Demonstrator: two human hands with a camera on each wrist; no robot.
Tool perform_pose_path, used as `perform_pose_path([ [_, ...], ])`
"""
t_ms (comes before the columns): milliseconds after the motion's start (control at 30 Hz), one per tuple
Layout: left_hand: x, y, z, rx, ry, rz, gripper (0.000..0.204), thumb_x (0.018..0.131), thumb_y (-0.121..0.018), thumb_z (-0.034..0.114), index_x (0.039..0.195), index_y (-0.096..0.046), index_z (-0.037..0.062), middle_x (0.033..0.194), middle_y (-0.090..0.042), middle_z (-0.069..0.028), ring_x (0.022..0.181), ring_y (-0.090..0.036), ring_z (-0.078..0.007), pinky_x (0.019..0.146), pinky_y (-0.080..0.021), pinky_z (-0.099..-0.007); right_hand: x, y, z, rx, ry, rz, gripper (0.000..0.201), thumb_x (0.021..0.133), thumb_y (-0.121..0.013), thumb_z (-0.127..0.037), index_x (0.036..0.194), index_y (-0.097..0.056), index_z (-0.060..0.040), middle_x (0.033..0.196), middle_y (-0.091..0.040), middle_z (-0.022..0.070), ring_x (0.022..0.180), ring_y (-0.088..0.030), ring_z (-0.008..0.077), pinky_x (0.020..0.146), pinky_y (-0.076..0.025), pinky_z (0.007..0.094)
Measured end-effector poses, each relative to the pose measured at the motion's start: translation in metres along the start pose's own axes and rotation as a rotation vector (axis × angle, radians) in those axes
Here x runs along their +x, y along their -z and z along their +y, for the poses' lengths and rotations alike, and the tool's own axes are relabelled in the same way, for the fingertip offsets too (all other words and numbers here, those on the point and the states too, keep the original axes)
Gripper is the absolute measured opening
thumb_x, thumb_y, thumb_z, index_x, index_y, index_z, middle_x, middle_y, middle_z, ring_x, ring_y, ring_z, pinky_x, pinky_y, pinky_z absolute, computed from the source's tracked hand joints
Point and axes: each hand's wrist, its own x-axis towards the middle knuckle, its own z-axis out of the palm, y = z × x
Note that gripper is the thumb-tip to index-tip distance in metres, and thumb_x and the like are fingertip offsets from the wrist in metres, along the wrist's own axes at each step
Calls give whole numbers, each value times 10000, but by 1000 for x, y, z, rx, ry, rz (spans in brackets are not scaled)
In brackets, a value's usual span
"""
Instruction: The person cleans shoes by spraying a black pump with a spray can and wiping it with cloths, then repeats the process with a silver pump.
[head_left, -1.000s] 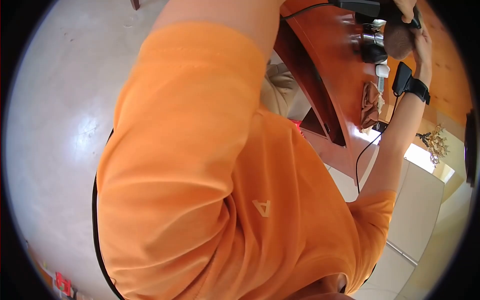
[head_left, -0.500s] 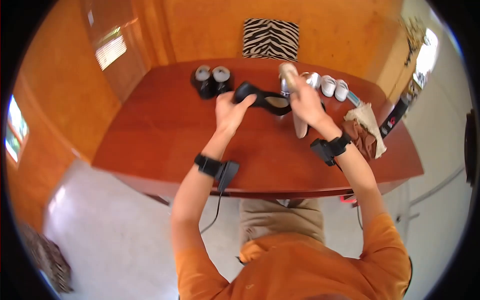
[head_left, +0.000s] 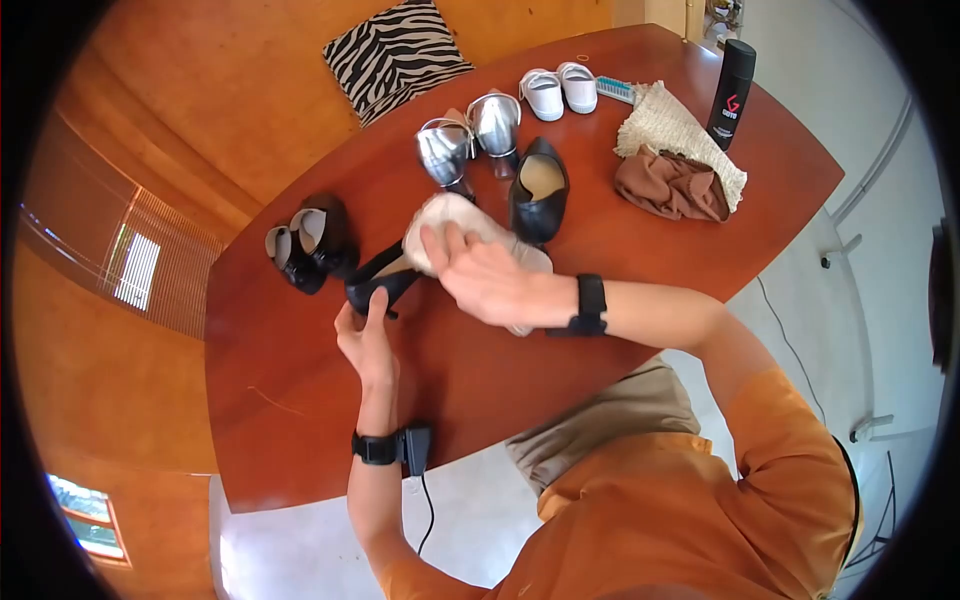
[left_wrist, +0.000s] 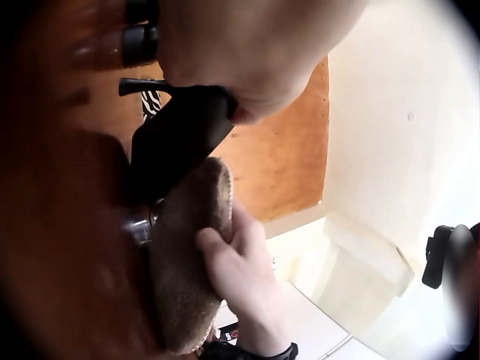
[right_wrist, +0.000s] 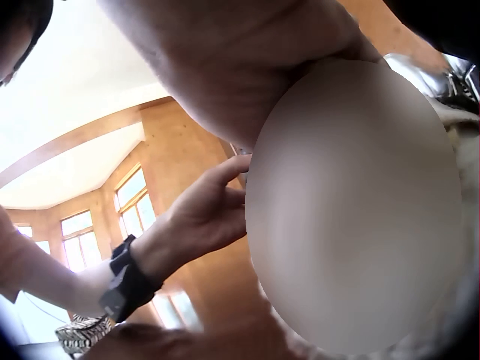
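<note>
In the head view my left hand (head_left: 365, 345) grips a black high-heeled shoe (head_left: 372, 290), thumb on its near side. My right hand (head_left: 490, 280) holds a fuzzy oblong pad (head_left: 440, 215), its fingers over the cream side. The pad overlaps one end of the shoe in this view. From the left wrist, the pad's brown-grey pile (left_wrist: 180, 262) shows right at the dark shoe (left_wrist: 184, 135), with the right thumb on its edge. A blurred pale oval fills much of the right wrist view. A matching black pump (head_left: 540, 190) stands on the table just beyond the right hand.
On the red-brown table (head_left: 300, 400) are black shoes (head_left: 310, 240) at left, silver heels (head_left: 445, 150) and small white shoes (head_left: 560, 92) behind. To the right lie a brush (head_left: 615, 90), a cream cloth (head_left: 675, 120), a brown cloth (head_left: 670, 185) and a standing black can (head_left: 733, 95).
The head view has swung round from sideways to over the table and tilted. Half a second ago the pad stood more on edge; now its cream side faces up, beside the shoe.
</note>
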Motion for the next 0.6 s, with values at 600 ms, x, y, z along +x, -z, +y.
perform_pose_path([
  [600,-52,10,55,370,153,-420,579,795,-688,46,1276,-384,-57,1068,-582,-108,976,-556,-143,823,-465,-247,-45,69,87,217,-199,-170,377,745,-672,-231,1003,-536,8,902,-576,168,951,-523,335,746,-472,437],
])
